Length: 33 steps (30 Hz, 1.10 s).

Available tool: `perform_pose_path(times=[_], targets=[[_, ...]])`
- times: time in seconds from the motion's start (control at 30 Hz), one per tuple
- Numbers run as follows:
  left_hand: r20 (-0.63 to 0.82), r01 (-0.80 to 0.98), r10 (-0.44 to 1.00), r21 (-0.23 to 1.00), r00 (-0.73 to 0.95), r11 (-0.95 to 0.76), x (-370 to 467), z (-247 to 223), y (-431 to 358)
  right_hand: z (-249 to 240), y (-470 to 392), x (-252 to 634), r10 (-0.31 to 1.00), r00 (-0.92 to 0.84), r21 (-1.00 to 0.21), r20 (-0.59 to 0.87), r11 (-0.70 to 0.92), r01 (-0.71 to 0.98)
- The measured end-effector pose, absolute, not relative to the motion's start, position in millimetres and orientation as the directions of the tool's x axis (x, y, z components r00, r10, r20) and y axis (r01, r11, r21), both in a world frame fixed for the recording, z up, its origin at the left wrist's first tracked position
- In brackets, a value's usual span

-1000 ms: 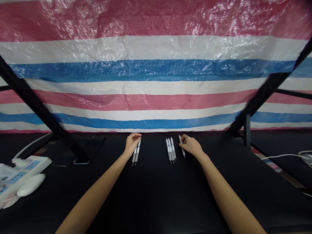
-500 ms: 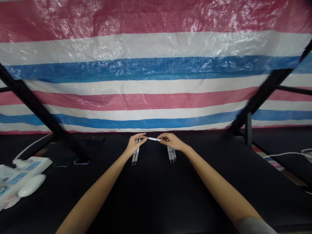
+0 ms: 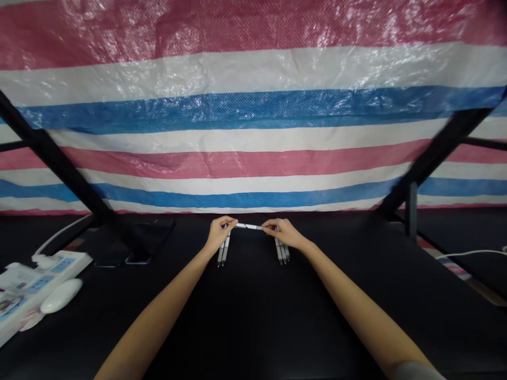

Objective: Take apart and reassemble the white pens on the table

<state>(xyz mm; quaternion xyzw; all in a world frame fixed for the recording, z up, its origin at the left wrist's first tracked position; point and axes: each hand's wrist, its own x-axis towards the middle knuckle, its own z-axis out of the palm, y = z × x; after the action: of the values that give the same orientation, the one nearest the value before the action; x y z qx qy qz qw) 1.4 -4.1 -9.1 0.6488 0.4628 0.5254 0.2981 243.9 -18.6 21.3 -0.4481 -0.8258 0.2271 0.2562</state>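
Observation:
A white and grey pen (image 3: 249,226) is held level between my two hands, above the far part of the black table. My left hand (image 3: 221,231) pinches its left end, and my right hand (image 3: 280,231) has its fingertips closed on the grey right end. Below my left hand lie two pens (image 3: 223,255) side by side, their upper ends partly hidden by the fingers. Several similar pens (image 3: 282,253) lie together under my right hand, tips toward me.
On the left are a white power strip (image 3: 43,282), a white mouse (image 3: 62,296) and dark flat devices (image 3: 138,258) by a black metal leg. Another slanted black leg (image 3: 428,153) stands right. A striped plastic sheet (image 3: 253,163) hangs behind the black table (image 3: 245,316).
My right hand has moved slightly right along the pen, and more of the pen shows between my hands. The whole view has shifted a little.

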Motion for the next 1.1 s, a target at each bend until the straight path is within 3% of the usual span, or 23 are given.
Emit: perform_pose_path(times=[0.17,0.5,0.7,0.83,1.1], targets=[[0.376,0.293,0.921,0.873,0.106,-0.390,4,-7,-7,9,-24,252,0.863,-0.375,-0.525,0.339,0.505,0.686],[0.492,0.439,0.860,0.748,0.136,-0.498,5,-5,-8,-2,-23,252,0.869,-0.238,-0.556,0.433,0.466,0.688],[0.474,0.515,0.877,0.733,0.082,-0.445,4,-8,-2,-3,-23,255,0.845,-0.205,-0.576,0.494,0.495,0.650],[0.455,0.536,0.890,0.741,0.044,-0.405,2,-8,-1,-1,-23,258,0.868,-0.175,-0.612,0.465,0.458,0.645],[0.426,0.532,0.905,0.765,0.007,-0.364,1,-7,-3,2,-26,254,0.891,-0.271,-0.491,0.363,0.431,0.757]])
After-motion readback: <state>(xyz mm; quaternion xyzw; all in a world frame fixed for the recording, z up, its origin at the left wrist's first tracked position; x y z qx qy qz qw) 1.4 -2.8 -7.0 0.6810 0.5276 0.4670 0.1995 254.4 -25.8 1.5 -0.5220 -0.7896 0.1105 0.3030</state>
